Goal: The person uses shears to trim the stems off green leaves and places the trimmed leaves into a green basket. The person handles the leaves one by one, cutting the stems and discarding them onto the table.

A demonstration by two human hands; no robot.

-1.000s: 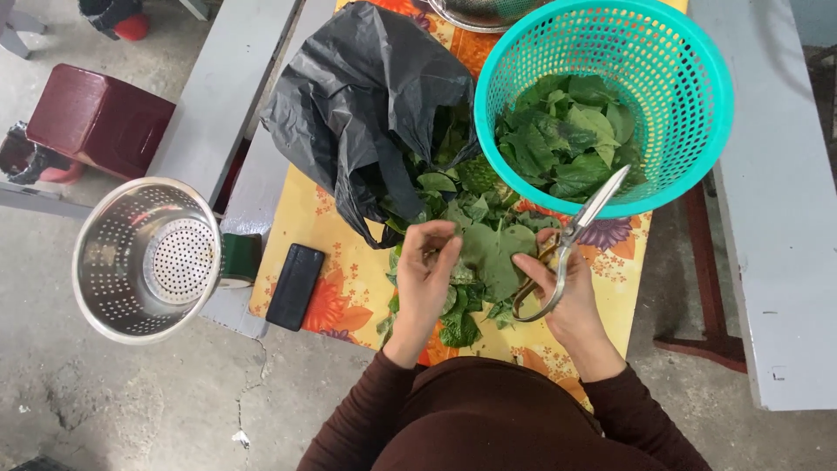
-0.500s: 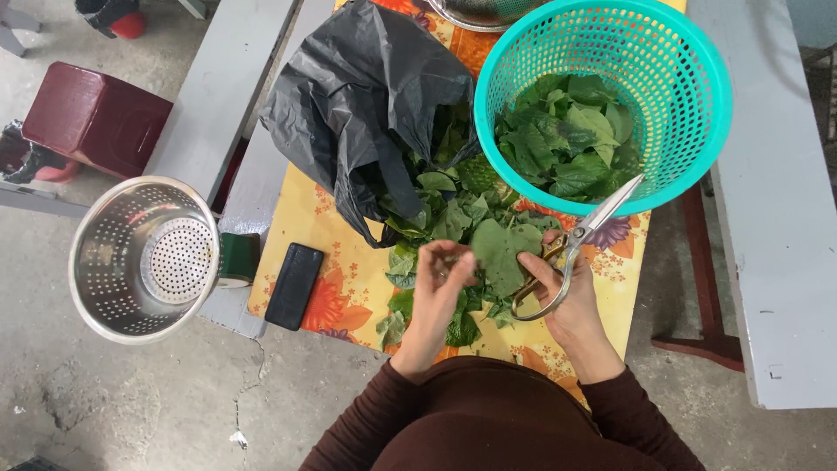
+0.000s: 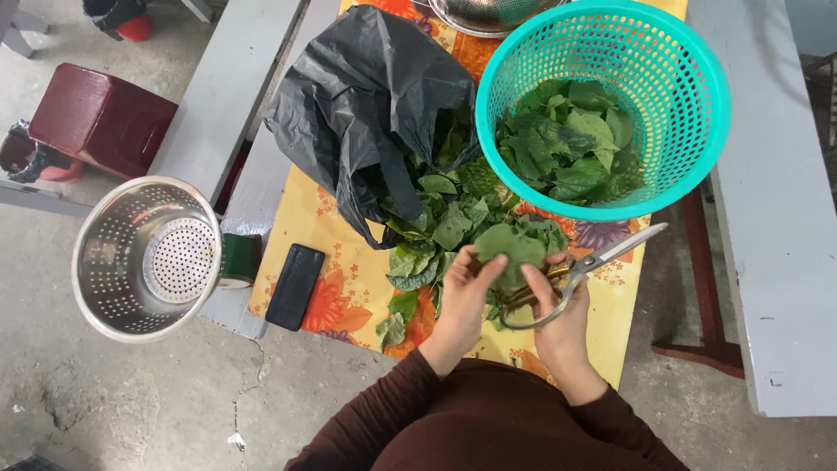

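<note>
Green crinkled leaf [image 3: 510, 249] between hands; steel scissors [image 3: 582, 266] right.

A black phone [image 3: 295, 286], screen dark, lies at the table's left edge.

teal basket [image 3: 697, 131], black bag [image 3: 357, 96], green leaves [image 3: 453, 222], seemingly floral orange-yellow tablecloth [image 3: 349, 296]

Long dark brown sleeves worn on both arms, soft cloth pulled down to the wrists, same brown top seen below, left hand [image 3: 462, 292] and right hand [image 3: 562, 318] left bare
</note>
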